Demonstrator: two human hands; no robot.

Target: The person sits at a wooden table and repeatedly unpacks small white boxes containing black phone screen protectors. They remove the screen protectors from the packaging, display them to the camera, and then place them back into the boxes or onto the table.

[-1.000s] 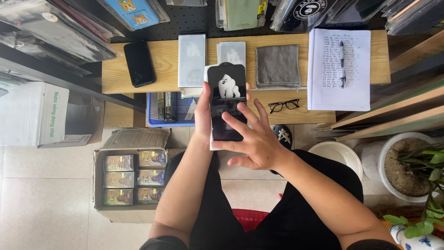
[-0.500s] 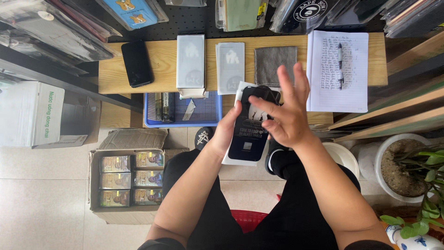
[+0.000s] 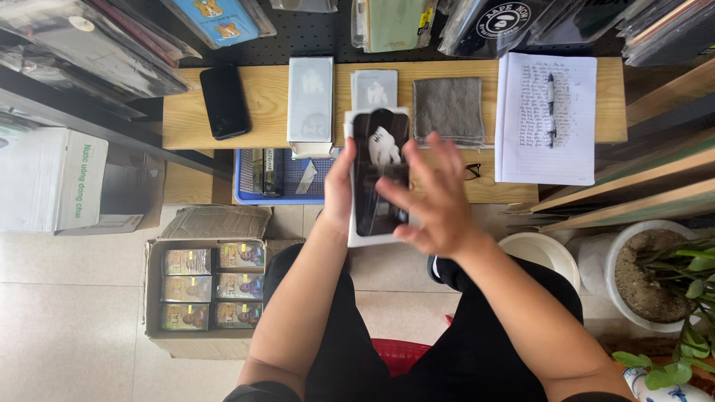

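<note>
We grip the white-backed dark phone-case pack (image 3: pixel 376 179) in our left hand (image 3: pixel 339 190) near the wooden bench (image 3: pixel 261 100), right hand (image 3: pixel 432 201) splayed loose over it, seemingly mid-unpacking, needing a careful pinch.

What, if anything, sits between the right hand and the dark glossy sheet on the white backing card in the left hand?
Nothing visible. The right hand hovers spread directly over the dark glossy sheet on its white backing card, fingers overlapping its right edge; whether they touch cannot be told. The left hand grips the card's left edge, clear of that approach.
</note>
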